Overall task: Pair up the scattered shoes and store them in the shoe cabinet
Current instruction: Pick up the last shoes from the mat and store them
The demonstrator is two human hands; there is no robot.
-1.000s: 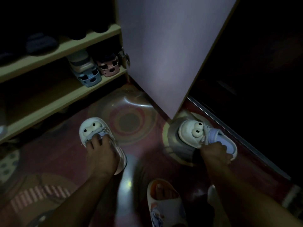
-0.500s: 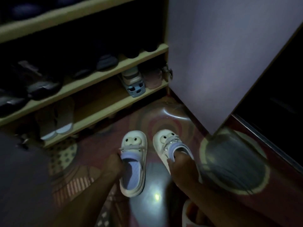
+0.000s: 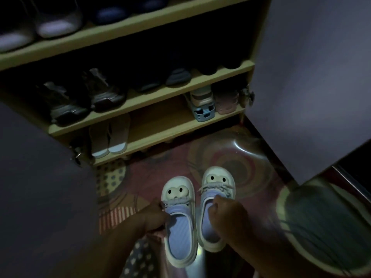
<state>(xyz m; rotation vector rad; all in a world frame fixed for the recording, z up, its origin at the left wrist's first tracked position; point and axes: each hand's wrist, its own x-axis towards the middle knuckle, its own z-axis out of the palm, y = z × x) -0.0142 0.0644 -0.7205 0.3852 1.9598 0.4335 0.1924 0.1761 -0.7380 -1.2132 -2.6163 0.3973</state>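
At the bottom centre of the frame the left hand (image 3: 154,214) grips the edge of the left slipper (image 3: 179,223) and the right hand (image 3: 224,211) hooks its fingers into the opening of the right slipper (image 3: 215,209). A second ago the two cartoon-eyed slippers lay well apart on the patterned floor (image 3: 230,163); now they sit just beside each other, toes toward the cabinet, so the pair looks matched and ready to lift. Beyond them, at mid-frame, the bottom shelf (image 3: 160,137) of the shoe cabinet (image 3: 128,25) shows bare board between the flat sandals (image 3: 109,137) and the stacked shoes (image 3: 202,106), a likely spot for them.
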